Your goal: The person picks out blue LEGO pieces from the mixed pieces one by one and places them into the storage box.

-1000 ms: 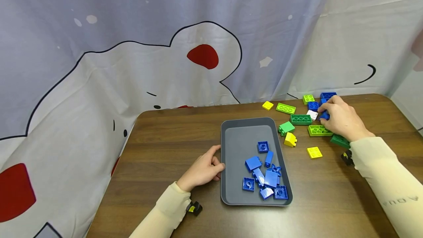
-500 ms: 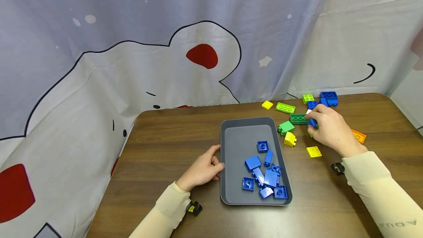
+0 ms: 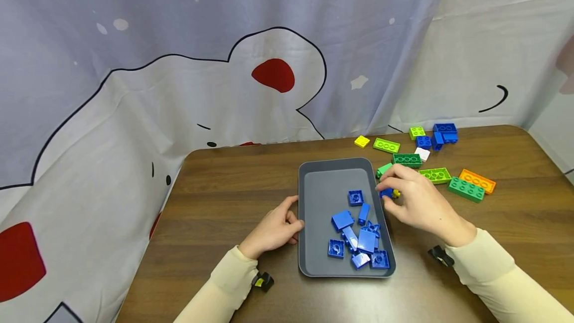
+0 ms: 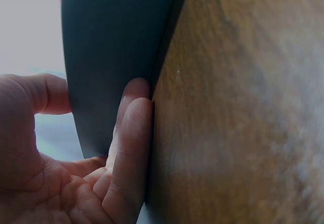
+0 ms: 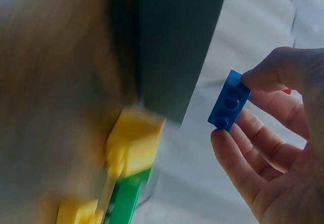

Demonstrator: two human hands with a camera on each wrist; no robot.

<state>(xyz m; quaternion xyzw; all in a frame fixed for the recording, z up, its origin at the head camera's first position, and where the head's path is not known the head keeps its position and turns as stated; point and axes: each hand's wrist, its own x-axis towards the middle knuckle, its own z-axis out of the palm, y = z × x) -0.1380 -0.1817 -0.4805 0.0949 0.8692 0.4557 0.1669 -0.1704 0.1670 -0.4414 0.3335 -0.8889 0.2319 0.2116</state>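
Observation:
A grey tray [image 3: 325, 181] holds several blue building bricks [image 3: 343, 220]. My left hand [image 3: 272, 231] holds the tray's left side, with the thumb at the rim and the fingers along the outer wall [image 4: 109, 57]. Above the tray's right rim, my right hand [image 3: 421, 203] pinches a blue brick [image 5: 230, 101] between thumb and fingertips; studs show on one face. Beneath that hand a yellow brick [image 3: 396, 194] is mostly hidden in the head view. It shows beside the tray in the right wrist view, near a green brick [image 5: 126, 198].
Right of the tray lie loose bricks: dark green [image 3: 407, 160], lime [image 3: 435, 175], green [image 3: 466, 189], orange [image 3: 477, 181] and white [image 3: 422, 154]. Several blue bricks [image 3: 445, 128] sit at the table's back edge, with a curtain [image 3: 179, 103] behind.
My right hand has carried the blue brick left and toward me, from the back-right pile to the tray's right rim. The left hand stays at the tray's left side.

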